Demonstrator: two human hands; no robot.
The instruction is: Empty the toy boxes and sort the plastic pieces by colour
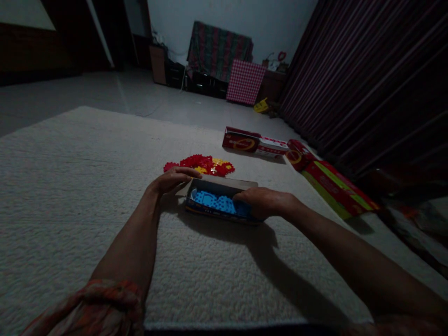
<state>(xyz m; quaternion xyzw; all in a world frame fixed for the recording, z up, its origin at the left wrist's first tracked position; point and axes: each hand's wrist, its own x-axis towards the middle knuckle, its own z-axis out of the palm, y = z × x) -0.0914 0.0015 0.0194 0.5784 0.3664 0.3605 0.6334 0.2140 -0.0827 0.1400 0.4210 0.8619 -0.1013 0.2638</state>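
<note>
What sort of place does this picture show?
Probably a room in a home: a curtain hangs at the right, a checked cloth at the far side, and a quilted cover fills the foreground.

A wide cream quilted fabric cover [87, 163] carries an open dark-blue rectangular cardboard box [210, 213], a loose pile of red and yellow plastic pieces [201, 163] just beyond it, and, farther right, long red-and-white [241, 141] and red-and-lime [336, 189] cardboard cartons.

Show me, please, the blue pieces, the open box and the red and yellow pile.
Blue pieces [210, 200]: head view, their upper surface.
Open box [212, 213]: head view, its near long wall.
Red and yellow pile [205, 163]: head view, its red middle part.
</note>
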